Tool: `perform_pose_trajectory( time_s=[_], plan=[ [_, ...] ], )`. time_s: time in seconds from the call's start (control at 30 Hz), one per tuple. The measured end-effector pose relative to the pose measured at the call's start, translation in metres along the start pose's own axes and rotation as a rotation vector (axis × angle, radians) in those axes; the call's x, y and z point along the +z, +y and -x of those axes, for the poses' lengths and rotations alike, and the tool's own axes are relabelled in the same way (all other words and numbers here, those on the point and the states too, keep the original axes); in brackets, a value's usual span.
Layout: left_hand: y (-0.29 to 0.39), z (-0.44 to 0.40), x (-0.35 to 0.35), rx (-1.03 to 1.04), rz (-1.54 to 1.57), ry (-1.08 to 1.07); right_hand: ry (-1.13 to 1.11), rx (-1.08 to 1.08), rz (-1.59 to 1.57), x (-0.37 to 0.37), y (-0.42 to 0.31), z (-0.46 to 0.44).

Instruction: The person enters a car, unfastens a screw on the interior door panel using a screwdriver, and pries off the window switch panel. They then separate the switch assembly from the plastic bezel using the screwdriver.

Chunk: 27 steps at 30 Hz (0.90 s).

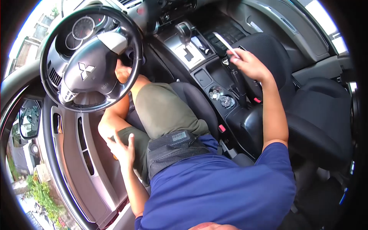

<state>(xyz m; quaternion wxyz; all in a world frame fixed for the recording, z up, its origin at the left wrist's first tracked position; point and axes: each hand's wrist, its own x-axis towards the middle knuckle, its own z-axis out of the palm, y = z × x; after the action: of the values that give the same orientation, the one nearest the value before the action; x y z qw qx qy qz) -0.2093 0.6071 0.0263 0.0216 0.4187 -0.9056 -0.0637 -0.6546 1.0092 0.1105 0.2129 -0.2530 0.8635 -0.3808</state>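
Observation:
My right hand (251,64) is raised above the centre console near the front passenger seat, its fingers closed round a thin white stick-like object (226,44) that points up and to the left. Beside my thigh, near the driver's door, my left hand (123,150) has its fingers apart and nothing visible in it. In front of my legs is the black steering wheel (138,57). The gear lever (184,32) stands left of the white object. Below the right hand is the handbrake (238,82).
Coins and other small items fill the cup holders (222,96). A black armrest box (255,124) lies behind them. The passenger seat (268,50) is on the right. Along the left runs the driver's door (82,161), with a side mirror (30,118) outside.

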Motion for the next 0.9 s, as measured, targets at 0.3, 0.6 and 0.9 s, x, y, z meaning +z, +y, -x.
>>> perform_pose_trajectory(
  time_s=[0.3,0.6,0.9],
  plan=[
    [0.175,0.011,-0.09,0.533,0.997,-0.67,-0.495,-0.162,-1.104,0.19,-0.118,0.075],
    [0.117,-0.021,-0.102,0.388,0.461,-0.298,-0.792,-0.159,0.528,0.203,-0.013,0.02],
    [0.037,0.009,-0.104,0.188,0.035,-0.712,-0.658,-0.116,0.682,0.244,0.004,0.033]
  ],
)
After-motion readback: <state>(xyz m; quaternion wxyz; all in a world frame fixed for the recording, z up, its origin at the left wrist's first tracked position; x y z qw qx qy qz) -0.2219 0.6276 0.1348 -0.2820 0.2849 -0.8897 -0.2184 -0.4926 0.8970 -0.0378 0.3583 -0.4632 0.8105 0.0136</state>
